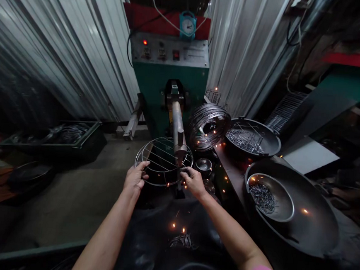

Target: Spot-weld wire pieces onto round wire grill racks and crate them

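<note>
My left hand (136,175) is closed on the left rim of a round wire rack (162,159), thumb on top. The rack has two rings and parallel crossbars. Above its right side stands the metal electrode arm (177,128) of a green spot welder (153,81), its tip close to the rim. My right hand (193,181) pinches at the rack's right edge, just beside that tip; what lies between the fingers is too small to make out. Sparks fly around both hands. Short bent wire pieces (183,241) lie on the dark apron over my lap.
Right of the welder sit a wire coil (207,129), a pan of wire parts (244,141) and a large wok (314,212) holding a bowl of small hooks (264,198). A green bin (83,137) of metal pieces stands left. A blue clock (187,25) tops the welder.
</note>
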A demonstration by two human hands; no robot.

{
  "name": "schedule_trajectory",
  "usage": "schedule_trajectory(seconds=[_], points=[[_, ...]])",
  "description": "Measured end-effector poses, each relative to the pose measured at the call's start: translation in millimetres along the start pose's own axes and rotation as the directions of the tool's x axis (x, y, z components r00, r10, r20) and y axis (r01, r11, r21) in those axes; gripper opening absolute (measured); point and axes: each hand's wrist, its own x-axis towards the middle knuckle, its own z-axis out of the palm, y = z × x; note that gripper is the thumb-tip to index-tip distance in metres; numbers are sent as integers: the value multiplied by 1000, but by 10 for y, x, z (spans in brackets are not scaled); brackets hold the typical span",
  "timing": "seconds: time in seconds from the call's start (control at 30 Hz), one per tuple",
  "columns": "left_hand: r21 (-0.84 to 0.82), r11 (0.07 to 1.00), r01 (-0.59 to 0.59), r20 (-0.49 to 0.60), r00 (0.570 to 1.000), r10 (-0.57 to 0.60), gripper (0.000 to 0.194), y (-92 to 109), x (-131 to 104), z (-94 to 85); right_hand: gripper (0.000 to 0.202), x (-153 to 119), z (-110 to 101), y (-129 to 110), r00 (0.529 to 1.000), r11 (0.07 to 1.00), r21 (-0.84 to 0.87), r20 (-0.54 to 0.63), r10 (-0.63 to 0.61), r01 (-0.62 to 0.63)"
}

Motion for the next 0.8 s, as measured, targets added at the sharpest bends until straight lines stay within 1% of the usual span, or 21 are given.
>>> schedule_trajectory(seconds=[0.13,0.27,0.37,0.47,0.57,0.67,0.73,0.8], points=[[-25,999,40,20,999,-40,39,-13,-2,44,13,45,-28,-18,999,999,-29,-16,-38,37],[-57,998,40,42,998,-38,40,-46,18,80,12,55,-70,-40,996,994,-72,-24,-83,81],[-64,997,34,29,999,-33,41,-83,49,72,13,50,-83,-19,992,985,-126,-25,-124,120],[-57,997,46,28,999,-45,38,-118,89,54,15,53,-68,23,991,984,-121,-26,-132,128],[-54,998,40,15,999,-40,36,-140,115,45,16,49,-47,46,994,993,-65,-26,-105,103],[-54,998,32,-1,999,-32,37,-145,113,52,21,10,-84,46,994,997,47,-89,-64,68],[-53,998,25,-3,1000,-25,38,-144,104,59,28,-46,-171,55,987,993,106,-158,-27,44],[-49,999,11,2,1000,-11,37,-143,101,64,34,-136,-309,90,981,994,110,-193,22,-1]])
